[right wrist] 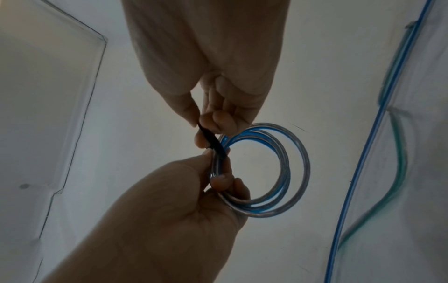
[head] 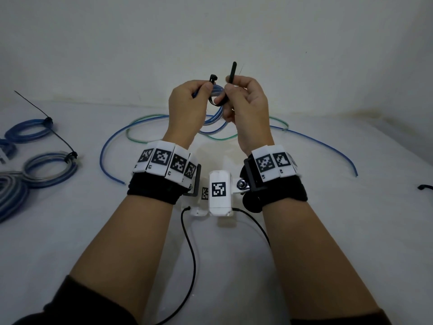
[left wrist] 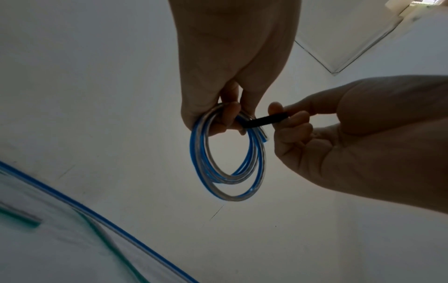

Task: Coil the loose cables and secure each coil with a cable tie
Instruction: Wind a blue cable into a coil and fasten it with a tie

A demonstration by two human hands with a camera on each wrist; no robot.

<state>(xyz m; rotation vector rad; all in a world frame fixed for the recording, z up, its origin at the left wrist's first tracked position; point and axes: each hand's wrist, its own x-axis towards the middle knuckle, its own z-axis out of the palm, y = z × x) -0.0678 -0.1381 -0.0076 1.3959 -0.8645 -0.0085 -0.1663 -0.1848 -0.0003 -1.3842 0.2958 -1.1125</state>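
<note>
Both hands lifted above the white table, tying a coil.
Left hand grips the blue-and-clear coiled cable; right hand pinches the black plastic cable tie looped round it.

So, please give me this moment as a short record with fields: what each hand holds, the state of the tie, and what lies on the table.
left hand: holds the blue coil and the head end of the black cable tie
right hand: pinches the tail end of the tie
tie state: looped around the coil, tail not yet through the head
finished coils: on the table's left side, each with a black tie
loose cables: blue and green, uncoiled on the white table
</note>
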